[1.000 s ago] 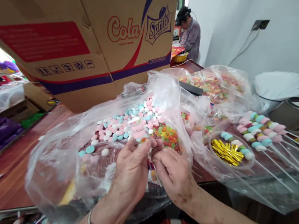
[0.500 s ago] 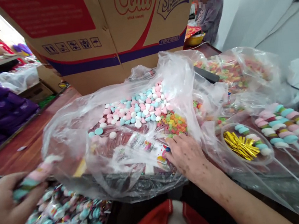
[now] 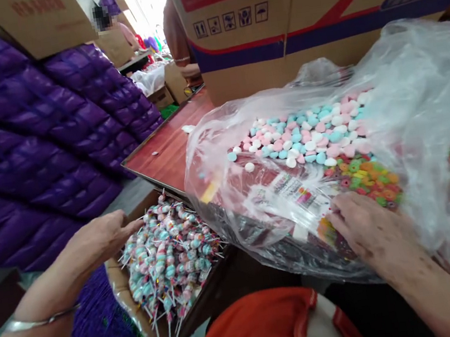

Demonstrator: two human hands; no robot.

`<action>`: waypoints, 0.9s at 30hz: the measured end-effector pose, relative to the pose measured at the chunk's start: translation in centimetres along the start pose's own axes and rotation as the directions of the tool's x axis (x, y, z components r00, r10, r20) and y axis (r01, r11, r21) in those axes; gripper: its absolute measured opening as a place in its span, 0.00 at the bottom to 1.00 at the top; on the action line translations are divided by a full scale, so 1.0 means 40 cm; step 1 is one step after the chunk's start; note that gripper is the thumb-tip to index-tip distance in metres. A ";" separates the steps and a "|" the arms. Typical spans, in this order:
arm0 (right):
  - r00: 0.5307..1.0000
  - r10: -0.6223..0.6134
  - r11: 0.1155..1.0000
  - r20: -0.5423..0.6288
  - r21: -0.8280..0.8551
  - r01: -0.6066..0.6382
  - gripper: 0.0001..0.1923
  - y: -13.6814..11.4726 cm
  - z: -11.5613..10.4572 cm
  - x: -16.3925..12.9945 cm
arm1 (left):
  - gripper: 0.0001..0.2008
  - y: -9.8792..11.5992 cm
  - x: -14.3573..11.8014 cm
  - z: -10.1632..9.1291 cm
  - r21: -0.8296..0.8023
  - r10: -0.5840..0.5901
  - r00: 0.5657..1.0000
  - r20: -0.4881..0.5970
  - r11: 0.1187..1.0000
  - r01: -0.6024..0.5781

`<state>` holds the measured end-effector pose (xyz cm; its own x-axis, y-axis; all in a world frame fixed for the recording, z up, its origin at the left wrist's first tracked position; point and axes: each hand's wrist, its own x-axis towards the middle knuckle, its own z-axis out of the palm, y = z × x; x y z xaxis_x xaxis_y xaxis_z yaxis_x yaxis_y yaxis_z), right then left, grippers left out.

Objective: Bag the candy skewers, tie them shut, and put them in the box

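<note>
Now, a reading from my remote seat, as labelled lines.

Left hand: my left hand [image 3: 100, 240] hovers at 9 o'clock over the box of wrapped candy sticks [image 3: 166, 259]; its fingers are loosely spread, gripping nothing.
Right hand: my right hand [image 3: 364, 226] lies at 4 o'clock on the clear plastic bag [image 3: 265, 207], fingers flat against printed wrappers [image 3: 297, 200]; I cannot tell whether they pinch one.
Candy: pastel candy discs [image 3: 308, 133] and coloured rings [image 3: 367, 175] lie inside the bag at 2 o'clock.
Handling: I judge the sticks light but brittle, the film slippery; take one by its stick.
Around: the desk [image 3: 163, 149] carries a cardboard carton [image 3: 311, 9] at 12 o'clock; purple packs [image 3: 34, 135] fill 10 o'clock.
</note>
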<state>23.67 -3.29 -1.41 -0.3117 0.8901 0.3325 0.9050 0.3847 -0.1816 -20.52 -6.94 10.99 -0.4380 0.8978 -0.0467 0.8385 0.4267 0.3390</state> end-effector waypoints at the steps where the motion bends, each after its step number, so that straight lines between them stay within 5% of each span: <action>1: 1.000 0.010 0.998 0.006 -0.058 -0.009 0.06 -0.004 -0.004 0.003 | 0.17 0.022 -0.001 -0.004 0.099 0.034 0.998 0.059 0.994 -0.040; 3: 1.000 0.023 0.985 0.022 -0.169 -0.019 0.07 -0.014 -0.012 0.012 | 0.16 0.076 -0.010 -0.005 0.164 0.097 0.985 0.142 0.979 -0.120; 6: 0.999 0.026 0.981 0.033 -0.194 -0.019 0.05 -0.030 -0.018 0.027 | 0.13 0.164 -0.032 0.021 -0.044 0.220 0.941 0.256 0.975 -0.216; 10: 0.999 0.035 0.987 0.015 -0.158 -0.033 0.09 -0.039 -0.021 0.038 | 0.16 0.279 -0.047 0.111 -0.341 0.486 0.862 0.145 0.842 -0.418; 12: 0.999 0.032 0.988 -0.005 -0.150 -0.033 0.09 -0.040 -0.026 0.038 | 0.15 0.344 -0.049 0.165 -0.330 0.659 0.752 0.035 0.717 -0.614; 15: 0.999 0.021 0.988 -0.050 -0.154 -0.028 0.10 -0.043 -0.045 0.038 | 0.13 0.452 -0.055 0.239 -0.242 0.895 0.438 -0.089 0.407 -0.881; 17: 0.995 -0.007 0.990 -0.096 -0.141 -0.007 0.12 -0.045 -0.058 0.040 | 0.14 0.518 -0.059 0.282 -0.197 0.966 0.253 -0.051 0.239 -0.951; 18: 0.993 -0.019 0.993 -0.119 -0.122 0.005 0.12 -0.046 -0.064 0.040 | 0.15 0.546 -0.059 0.301 -0.170 0.978 0.206 -0.013 0.201 -0.965; 20: 0.989 -0.023 0.999 -0.148 -0.045 0.017 0.13 -0.044 -0.068 0.041 | 0.13 0.588 -0.051 0.335 -0.143 0.977 0.179 0.114 0.195 -0.970; 23: 0.977 0.115 0.973 -0.182 0.220 -0.074 0.07 -0.032 -0.060 0.036 | 0.04 0.620 -0.022 0.362 -0.278 0.920 0.231 0.317 0.323 -0.905; 27: 0.898 0.440 0.660 -0.007 0.680 -0.318 0.18 -0.012 -0.044 0.030 | 0.02 0.636 0.008 0.354 -0.402 0.852 0.263 0.453 0.459 -0.792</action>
<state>23.36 -2.83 0.72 0.1206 0.9668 0.2254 0.5000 0.1370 -0.8551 5.26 5.77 6.29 0.7457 0.6493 -0.1496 0.6014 -0.5591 0.5708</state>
